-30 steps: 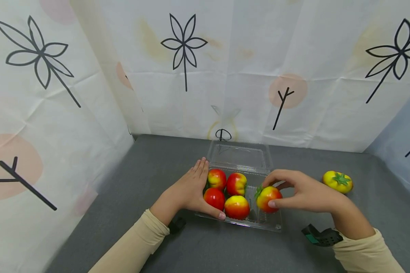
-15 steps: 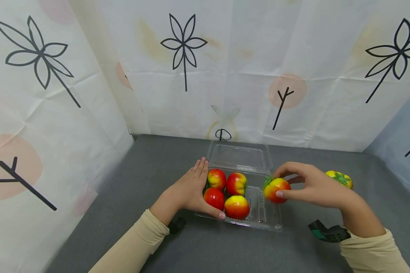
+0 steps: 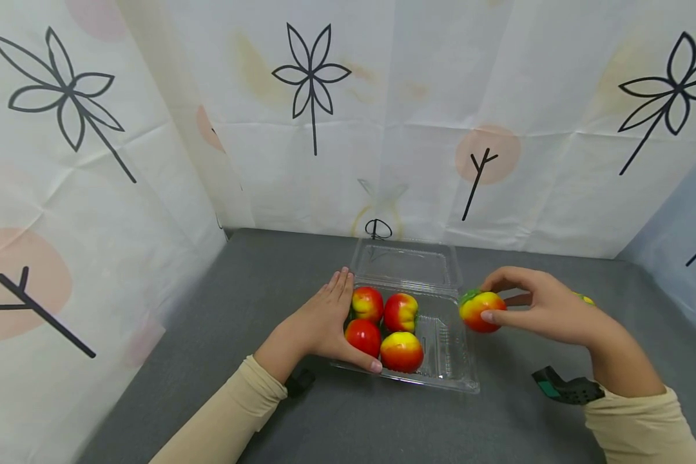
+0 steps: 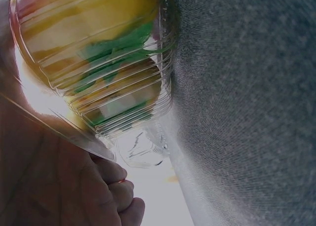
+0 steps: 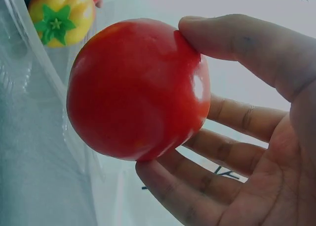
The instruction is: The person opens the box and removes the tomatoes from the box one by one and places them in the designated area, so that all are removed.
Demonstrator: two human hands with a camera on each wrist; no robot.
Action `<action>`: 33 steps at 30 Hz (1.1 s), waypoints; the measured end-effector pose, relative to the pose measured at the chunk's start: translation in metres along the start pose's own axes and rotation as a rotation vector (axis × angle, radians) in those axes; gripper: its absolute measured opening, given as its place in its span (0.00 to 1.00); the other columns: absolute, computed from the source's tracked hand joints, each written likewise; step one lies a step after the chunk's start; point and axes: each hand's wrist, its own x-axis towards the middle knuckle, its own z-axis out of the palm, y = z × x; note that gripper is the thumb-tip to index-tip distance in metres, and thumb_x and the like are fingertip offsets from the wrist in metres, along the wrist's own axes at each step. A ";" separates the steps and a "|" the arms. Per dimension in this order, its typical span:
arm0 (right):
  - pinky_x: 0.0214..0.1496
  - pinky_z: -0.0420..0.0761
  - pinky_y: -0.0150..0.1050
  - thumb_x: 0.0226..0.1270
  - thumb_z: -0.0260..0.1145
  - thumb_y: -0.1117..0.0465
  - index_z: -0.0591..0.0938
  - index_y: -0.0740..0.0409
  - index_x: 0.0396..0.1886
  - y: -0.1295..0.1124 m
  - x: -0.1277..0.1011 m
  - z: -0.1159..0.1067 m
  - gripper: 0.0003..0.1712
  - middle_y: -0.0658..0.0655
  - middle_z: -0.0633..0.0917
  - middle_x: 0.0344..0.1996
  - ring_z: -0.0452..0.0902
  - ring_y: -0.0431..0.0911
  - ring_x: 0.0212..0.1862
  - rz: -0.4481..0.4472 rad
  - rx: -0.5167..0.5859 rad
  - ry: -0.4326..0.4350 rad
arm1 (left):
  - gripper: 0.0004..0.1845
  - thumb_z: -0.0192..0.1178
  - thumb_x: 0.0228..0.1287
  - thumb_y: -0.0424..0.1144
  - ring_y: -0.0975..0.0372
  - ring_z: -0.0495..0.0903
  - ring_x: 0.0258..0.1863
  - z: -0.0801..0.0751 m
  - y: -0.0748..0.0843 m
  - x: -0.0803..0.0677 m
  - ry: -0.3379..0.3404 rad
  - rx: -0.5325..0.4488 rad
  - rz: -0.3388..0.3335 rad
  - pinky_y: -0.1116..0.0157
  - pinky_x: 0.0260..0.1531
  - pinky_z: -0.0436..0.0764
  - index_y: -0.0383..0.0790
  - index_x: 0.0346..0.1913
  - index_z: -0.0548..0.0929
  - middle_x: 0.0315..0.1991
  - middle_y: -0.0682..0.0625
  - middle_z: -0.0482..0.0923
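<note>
My right hand (image 3: pixel 548 309) pinches a red-and-yellow tomato (image 3: pixel 480 312) with a green leafy top, thumb on one side and fingertips on the other. It is held up at the right rim of a clear plastic clamshell container (image 3: pixel 449 361). In the right wrist view the tomato (image 5: pixel 138 90) shows a smooth red underside. My left hand (image 3: pixel 325 322) lies against the container's left side, fingers straight and thumb spread along the front edge. Inside, several tomatoes (image 3: pixel 402 352) fill the left part; the left wrist view shows them through the ridged wall (image 4: pixel 118 82).
The container's lid (image 3: pixel 408 265) lies folded back toward the rear cloth wall (image 3: pixel 406 148). Another yellow tomato (image 3: pixel 585 298) on the grey table (image 3: pixel 383 419) is mostly hidden behind my right hand. A black band (image 3: pixel 568 388) sits at my right wrist.
My right hand has lifted the tomato out of the container's right part and moved it rightward to past the rim, covering more of the far yellow tomato. My left hand stays put.
</note>
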 end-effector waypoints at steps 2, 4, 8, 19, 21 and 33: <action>0.53 0.87 0.34 0.68 0.79 0.55 0.85 0.45 0.49 0.002 0.000 -0.002 0.14 0.47 0.87 0.48 0.81 0.34 0.53 0.014 0.003 0.001 | 0.82 0.67 0.42 0.84 0.48 0.35 0.89 0.000 0.000 0.000 -0.001 0.000 -0.002 0.47 0.86 0.50 0.37 0.87 0.39 0.89 0.42 0.33; 0.52 0.87 0.33 0.68 0.79 0.55 0.85 0.46 0.49 0.005 0.000 -0.003 0.14 0.49 0.86 0.49 0.81 0.34 0.53 0.026 0.014 0.001 | 0.82 0.67 0.42 0.84 0.48 0.34 0.89 -0.001 0.000 -0.001 -0.003 -0.003 -0.004 0.47 0.86 0.50 0.37 0.87 0.39 0.89 0.42 0.32; 0.49 0.88 0.34 0.69 0.78 0.56 0.84 0.49 0.50 0.009 -0.001 -0.006 0.14 0.52 0.86 0.50 0.80 0.34 0.53 0.049 0.048 0.000 | 0.82 0.67 0.42 0.84 0.48 0.34 0.89 -0.001 0.001 -0.001 -0.005 -0.004 -0.005 0.47 0.86 0.49 0.37 0.87 0.38 0.89 0.42 0.32; 0.47 0.87 0.31 0.70 0.77 0.55 0.84 0.52 0.51 0.027 -0.001 -0.011 0.15 0.56 0.86 0.53 0.80 0.33 0.52 0.108 0.021 0.026 | 0.82 0.67 0.42 0.84 0.48 0.34 0.89 -0.001 0.001 -0.001 -0.005 0.002 -0.004 0.48 0.86 0.49 0.37 0.87 0.38 0.89 0.42 0.33; 0.46 0.87 0.31 0.70 0.77 0.55 0.84 0.52 0.51 0.031 -0.001 -0.012 0.15 0.56 0.86 0.53 0.80 0.35 0.51 0.120 0.009 0.032 | 0.82 0.67 0.42 0.84 0.48 0.34 0.89 -0.001 0.001 -0.001 -0.005 0.003 -0.003 0.48 0.86 0.49 0.37 0.87 0.38 0.89 0.42 0.33; 0.44 0.86 0.32 0.70 0.77 0.52 0.84 0.54 0.51 0.048 0.000 -0.013 0.17 0.59 0.87 0.53 0.82 0.42 0.53 0.173 -0.030 0.055 | 0.83 0.67 0.41 0.85 0.48 0.34 0.89 0.001 -0.001 0.001 0.002 -0.007 0.002 0.47 0.86 0.49 0.37 0.87 0.38 0.89 0.42 0.32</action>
